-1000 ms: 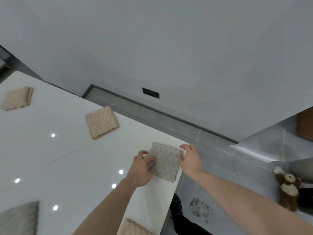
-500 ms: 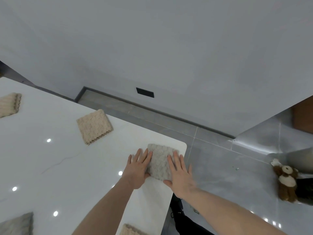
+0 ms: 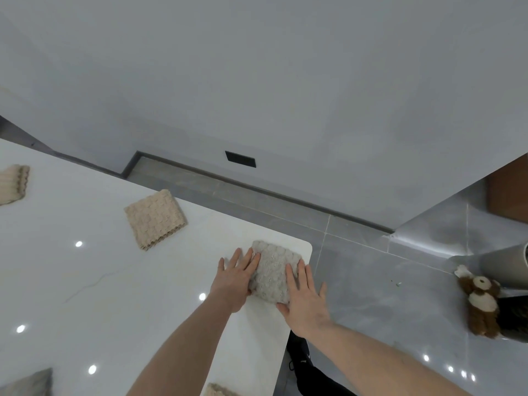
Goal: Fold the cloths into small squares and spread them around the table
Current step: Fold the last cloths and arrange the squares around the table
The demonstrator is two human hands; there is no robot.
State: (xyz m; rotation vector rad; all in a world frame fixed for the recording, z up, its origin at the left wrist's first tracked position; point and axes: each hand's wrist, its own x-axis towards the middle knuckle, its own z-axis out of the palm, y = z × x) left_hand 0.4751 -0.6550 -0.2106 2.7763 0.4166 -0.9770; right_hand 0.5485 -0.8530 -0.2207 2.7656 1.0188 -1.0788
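A brown-and-white plush toy (image 3: 480, 305) lies on the grey tiled floor (image 3: 371, 281).

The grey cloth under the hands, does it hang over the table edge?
No, the grey cloth lies wholly on the table, near its corner, with both hands flat on it.

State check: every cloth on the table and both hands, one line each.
grey cloth: folded square, flat at the table corner, under both hands
left hand: fingers straight, pressing its left edge
right hand: fingers straight, pressing its right edge
beige cloth: folded square, untouched
far-left beige cloth: folded, partly out of frame
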